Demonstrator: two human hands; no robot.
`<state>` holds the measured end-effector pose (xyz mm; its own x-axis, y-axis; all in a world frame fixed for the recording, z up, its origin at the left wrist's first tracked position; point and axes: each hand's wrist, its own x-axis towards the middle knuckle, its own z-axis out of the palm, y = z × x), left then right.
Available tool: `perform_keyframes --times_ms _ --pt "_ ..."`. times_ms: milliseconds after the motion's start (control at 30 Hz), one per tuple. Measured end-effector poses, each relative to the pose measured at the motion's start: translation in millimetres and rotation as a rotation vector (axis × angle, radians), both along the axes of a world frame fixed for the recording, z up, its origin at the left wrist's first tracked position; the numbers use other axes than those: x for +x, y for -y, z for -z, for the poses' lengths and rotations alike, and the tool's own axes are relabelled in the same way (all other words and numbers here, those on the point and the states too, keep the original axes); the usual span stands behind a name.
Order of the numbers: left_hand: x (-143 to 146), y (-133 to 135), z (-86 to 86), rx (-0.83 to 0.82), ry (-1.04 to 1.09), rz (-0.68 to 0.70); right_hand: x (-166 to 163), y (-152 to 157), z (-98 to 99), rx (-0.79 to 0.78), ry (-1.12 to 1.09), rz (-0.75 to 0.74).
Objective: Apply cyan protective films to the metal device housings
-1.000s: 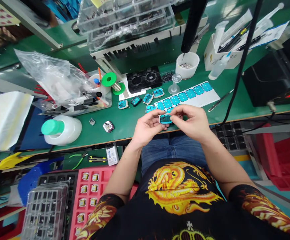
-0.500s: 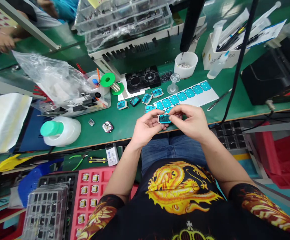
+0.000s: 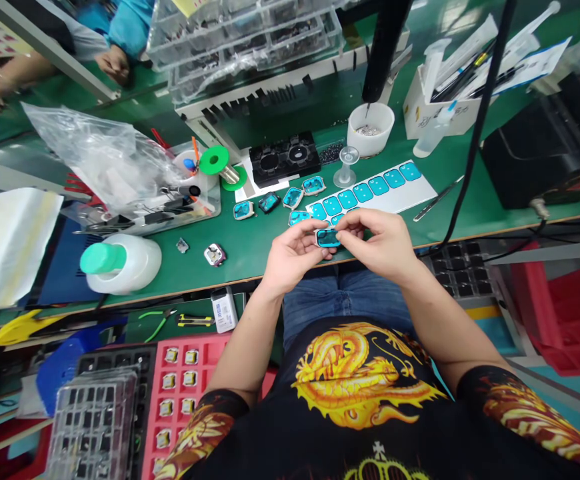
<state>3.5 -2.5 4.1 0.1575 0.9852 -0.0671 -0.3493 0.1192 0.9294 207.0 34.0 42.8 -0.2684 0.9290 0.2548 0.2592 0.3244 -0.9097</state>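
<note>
Close to the bench's front edge, my left hand (image 3: pixel 293 257) is closed around a small smartwatch case (image 3: pixel 327 238) with a blue film across its face. The thumb and fingers of my right hand (image 3: pixel 380 243) are pinched at the case's right edge; whether they also grip the film is too small to tell. Just beyond my hands lies a white sheet (image 3: pixel 410 195) with rows of blue adhesive stickers. Several similar cases with blue faces, among them a dark one (image 3: pixel 269 202) and a silver one (image 3: pixel 313 185), rest to its left.
On the left stand a white bottle (image 3: pixel 137 263), a solder reel (image 3: pixel 215 160) and a bin of tools. A white cup (image 3: pixel 371 130), tweezers (image 3: pixel 437 199) and a hanging black cable (image 3: pixel 480 120) are on the right. Another person's hand (image 3: pixel 113 63) shows across the bench.
My hands and the watch case stay almost in place. Across the bench, the other person's hand and blue sleeve have come lower into view.
</note>
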Motion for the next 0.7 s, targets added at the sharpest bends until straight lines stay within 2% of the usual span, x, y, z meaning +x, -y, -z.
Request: perform_keyframes --times_ms 367,700 --pt "-1.2 -0.2 1.7 -0.001 -0.002 0.005 0.2 0.6 0.8 -0.004 0.008 -0.01" --pt "-1.0 1.0 0.0 0.006 0.009 0.018 0.4 0.3 0.8 0.08 0.053 0.0"
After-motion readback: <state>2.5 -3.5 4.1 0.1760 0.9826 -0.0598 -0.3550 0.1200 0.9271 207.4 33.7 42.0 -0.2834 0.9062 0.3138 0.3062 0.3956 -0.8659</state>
